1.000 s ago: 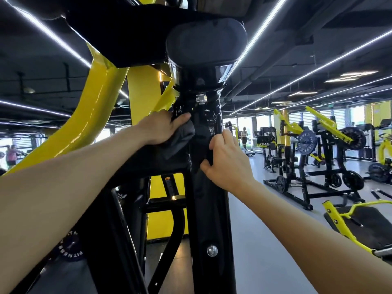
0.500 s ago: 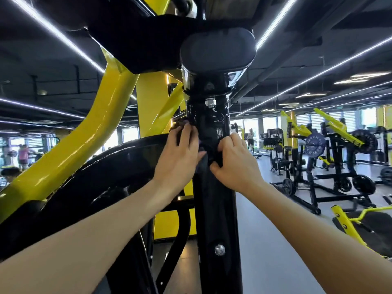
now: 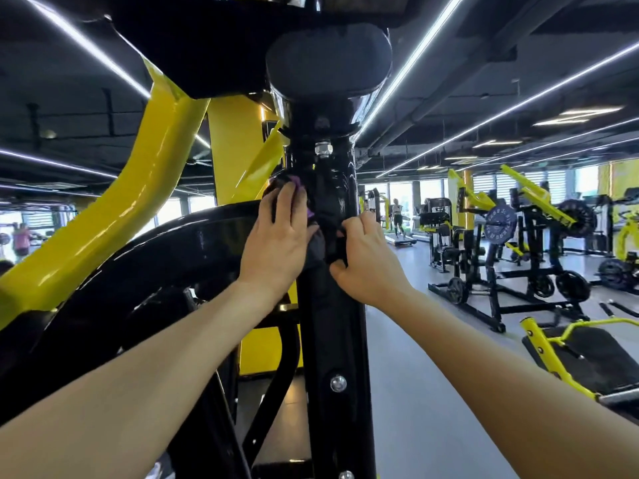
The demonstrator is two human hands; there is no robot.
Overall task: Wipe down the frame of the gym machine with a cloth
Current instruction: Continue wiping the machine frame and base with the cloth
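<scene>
Plate-loaded machines (image 3: 518,243) right, black bench (image 3: 594,361) near, person on treadmill (image 3: 397,216), ceiling light strips (image 3: 518,98).

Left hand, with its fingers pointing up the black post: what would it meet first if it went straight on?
Probably the dark cloth beneath the left hand, then the glossy black post's collar under the black pad; depth is unclear.

Two hands, left hand (image 3: 276,243) and right hand (image 3: 366,257), one dark cloth (image 3: 320,236), one black upright post (image 3: 332,340).
</scene>
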